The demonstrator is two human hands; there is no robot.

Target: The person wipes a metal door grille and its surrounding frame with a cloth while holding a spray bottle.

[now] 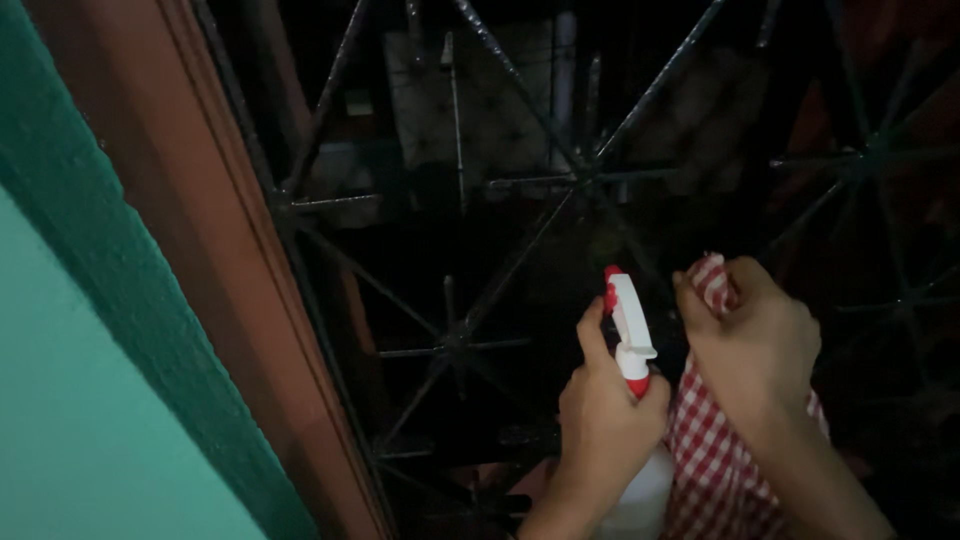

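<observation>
My left hand (603, 415) grips a white spray bottle (632, 340) with a red nozzle and collar, its index finger up along the trigger. The nozzle faces a black metal window grille (455, 345) of radiating bars just ahead. My right hand (755, 340) clutches a red-and-white checked cloth (715, 460), bunched at the fingers and hanging down past the wrist. The cloth's top is pressed toward a grille bar to the right of the bottle. The bottle's lower body shows pale below my left hand.
A reddish-brown wooden window frame (230, 260) slants down the left, with a teal painted wall (70, 400) beside it. Beyond the grille it is dark, with a pale curtain or wall (480, 100) faintly visible at the top.
</observation>
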